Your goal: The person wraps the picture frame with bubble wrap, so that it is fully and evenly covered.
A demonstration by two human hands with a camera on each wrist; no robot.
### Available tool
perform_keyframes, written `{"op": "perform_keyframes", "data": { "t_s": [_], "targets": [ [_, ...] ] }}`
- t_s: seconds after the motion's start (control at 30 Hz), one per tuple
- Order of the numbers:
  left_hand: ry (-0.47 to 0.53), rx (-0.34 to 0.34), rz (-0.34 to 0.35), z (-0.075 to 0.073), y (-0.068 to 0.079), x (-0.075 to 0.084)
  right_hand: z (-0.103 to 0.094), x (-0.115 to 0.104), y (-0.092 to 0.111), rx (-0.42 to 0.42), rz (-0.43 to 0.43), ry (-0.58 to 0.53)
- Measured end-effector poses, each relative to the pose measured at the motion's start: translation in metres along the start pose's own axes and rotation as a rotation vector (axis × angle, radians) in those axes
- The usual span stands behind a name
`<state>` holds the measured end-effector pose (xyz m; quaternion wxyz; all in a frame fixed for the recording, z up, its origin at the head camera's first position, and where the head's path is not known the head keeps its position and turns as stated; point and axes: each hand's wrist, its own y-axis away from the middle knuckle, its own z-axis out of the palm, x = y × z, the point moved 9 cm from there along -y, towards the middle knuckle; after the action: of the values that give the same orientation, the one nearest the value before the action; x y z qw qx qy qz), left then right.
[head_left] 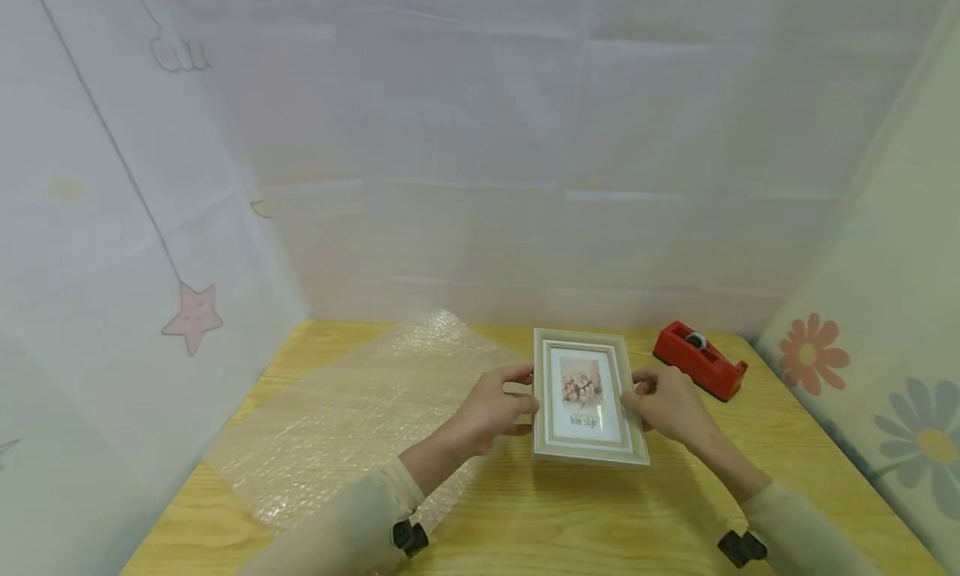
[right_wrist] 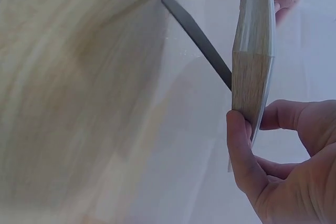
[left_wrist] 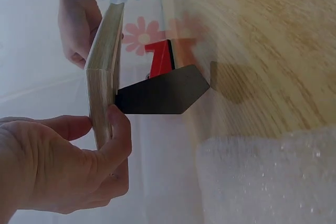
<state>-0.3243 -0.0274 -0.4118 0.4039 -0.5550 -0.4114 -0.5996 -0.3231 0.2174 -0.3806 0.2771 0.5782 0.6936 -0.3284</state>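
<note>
Left hand (head_left: 491, 408), right hand (head_left: 670, 403), fingers (left_wrist: 122, 135) clamped on opposite sides of this cream, wood-grained rectangular picture frame (head_left: 587, 399), flat black stand (left_wrist: 167, 94) jutting behind!

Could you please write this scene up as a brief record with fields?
Held item: picture frame, flower print showing in the head view
Left hand: grips the frame's left edge
Right hand: grips the frame's right edge
Back of frame: dark stand leg juts out
Left of frame: clear bubble wrap, spread on the wood-grain table
Right of frame: red tape dispenser, beyond the right hand
</note>
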Motion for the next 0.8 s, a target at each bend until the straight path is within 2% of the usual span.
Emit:
{"op": "perform_keyframes", "data": {
  "t_s": [0.37,0.8],
  "targets": [
    [-0.067,0.042,0.091,-0.039,0.007,0.023,0.018,-0.037,-0.032,-0.028,-0.044,-0.035],
    [-0.113,0.156,0.061,-0.092,0.032,0.044,0.062,-0.076,-0.066,-0.126,-0.044,-0.105]
  ]
}}
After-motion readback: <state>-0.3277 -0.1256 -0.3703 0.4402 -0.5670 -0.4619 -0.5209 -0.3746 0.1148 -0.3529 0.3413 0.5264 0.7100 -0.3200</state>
